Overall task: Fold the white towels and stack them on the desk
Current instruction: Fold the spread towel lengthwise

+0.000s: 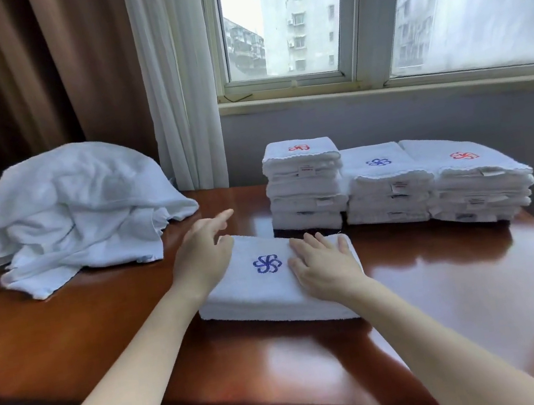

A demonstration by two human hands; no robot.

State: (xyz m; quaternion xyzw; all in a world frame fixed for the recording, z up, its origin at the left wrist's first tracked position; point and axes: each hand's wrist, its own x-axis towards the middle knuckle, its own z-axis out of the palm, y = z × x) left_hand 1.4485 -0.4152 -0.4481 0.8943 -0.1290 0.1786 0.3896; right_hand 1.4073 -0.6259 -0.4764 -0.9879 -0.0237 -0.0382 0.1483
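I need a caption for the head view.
Left hand and right hand touch a folded towel on the desk, near three stacks.

One folded towel (264, 289) lay centrally toward the front edge of the desk (443, 280), left hand (202, 257) at its left end, right hand (323, 263) upon its right half, with an unfolded heap (70, 217) at the rear left corner and a row of three stacks (388, 191) along the rear edge, rightward.

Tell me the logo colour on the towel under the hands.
Blue logo; the head view shows it best.
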